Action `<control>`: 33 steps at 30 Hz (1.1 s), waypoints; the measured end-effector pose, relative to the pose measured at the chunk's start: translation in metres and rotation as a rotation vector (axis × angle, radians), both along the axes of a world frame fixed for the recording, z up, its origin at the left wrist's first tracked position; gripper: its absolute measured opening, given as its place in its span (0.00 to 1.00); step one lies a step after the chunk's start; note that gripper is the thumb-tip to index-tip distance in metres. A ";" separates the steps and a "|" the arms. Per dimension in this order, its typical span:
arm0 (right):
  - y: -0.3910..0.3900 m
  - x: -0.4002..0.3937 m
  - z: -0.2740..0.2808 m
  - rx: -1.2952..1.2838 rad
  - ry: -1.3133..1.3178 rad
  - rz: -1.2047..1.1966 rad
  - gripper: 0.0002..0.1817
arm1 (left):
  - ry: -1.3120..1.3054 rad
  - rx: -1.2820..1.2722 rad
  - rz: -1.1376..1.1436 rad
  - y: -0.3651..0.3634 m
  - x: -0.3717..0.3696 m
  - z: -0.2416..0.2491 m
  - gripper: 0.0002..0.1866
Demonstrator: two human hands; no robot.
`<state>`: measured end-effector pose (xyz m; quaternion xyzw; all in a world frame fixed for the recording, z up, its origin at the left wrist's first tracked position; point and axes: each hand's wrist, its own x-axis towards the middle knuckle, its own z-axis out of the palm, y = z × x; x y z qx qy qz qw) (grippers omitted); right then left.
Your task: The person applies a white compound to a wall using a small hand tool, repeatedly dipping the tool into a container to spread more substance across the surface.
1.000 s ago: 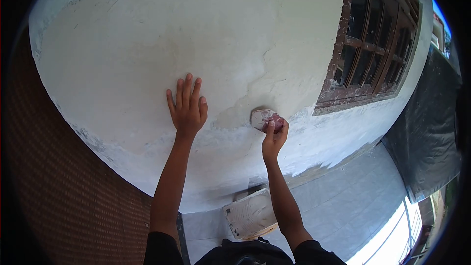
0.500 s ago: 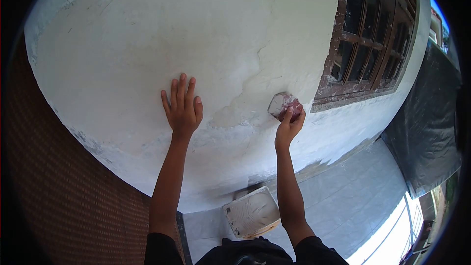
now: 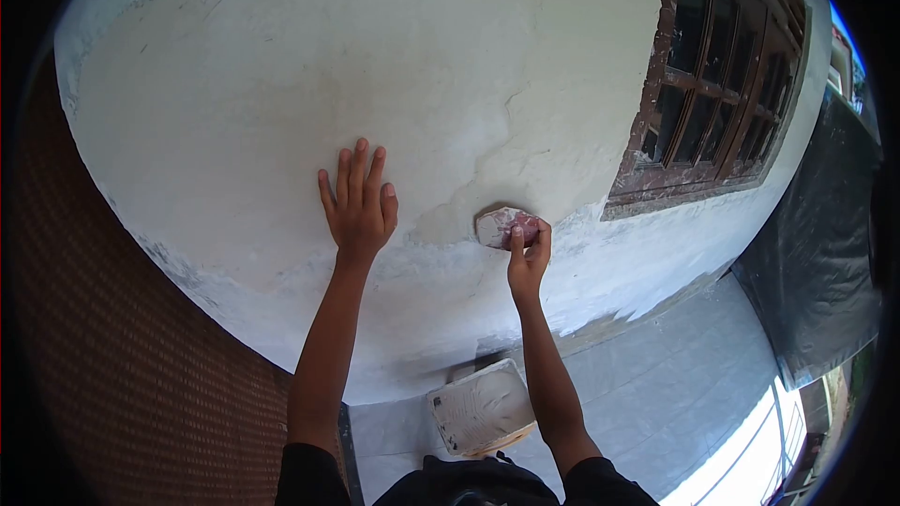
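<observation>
My left hand [image 3: 360, 209] lies flat on the pale wall [image 3: 281, 84], its fingers spread and nothing in it. To its right, my right hand [image 3: 530, 258] grips a flat, reddish scraper [image 3: 497, 227] smeared with whitish paste, thumb on the near face and fingers at the right end. The scraper rests against the wall, near the edge of an uneven, peeled-looking patch. Whether it is a scraper or a sanding pad is hard to tell. Below the hands stands a white tray [image 3: 483, 408] of pale paste with ridges in it.
A brown wooden window [image 3: 712, 84] with dark panes is set in the wall at the upper right. Black sheeting [image 3: 825, 244] hangs at the far right. Brown woven matting [image 3: 169, 365] runs along the left. Grey sheeting [image 3: 647, 384] covers the ground below.
My right hand has moved left and down along the wall with the scraper, which has turned to lie more level. My left hand keeps its flat pose; the whole view has shifted slightly.
</observation>
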<state>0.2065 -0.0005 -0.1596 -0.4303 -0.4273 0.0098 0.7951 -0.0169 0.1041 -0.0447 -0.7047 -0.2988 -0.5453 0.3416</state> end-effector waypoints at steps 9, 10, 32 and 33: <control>-0.001 0.005 0.001 0.065 0.197 0.008 0.17 | -0.002 0.001 -0.005 -0.001 -0.001 0.001 0.24; 0.001 0.005 -0.002 0.064 0.197 0.007 0.17 | 0.000 -0.002 -0.009 -0.001 0.000 0.000 0.24; -0.001 0.009 0.002 0.027 0.239 -0.298 0.17 | -0.004 0.014 -0.007 0.001 0.000 -0.001 0.24; -0.006 0.010 0.011 0.158 0.437 -0.222 0.17 | -0.002 0.003 -0.007 0.000 0.000 0.000 0.24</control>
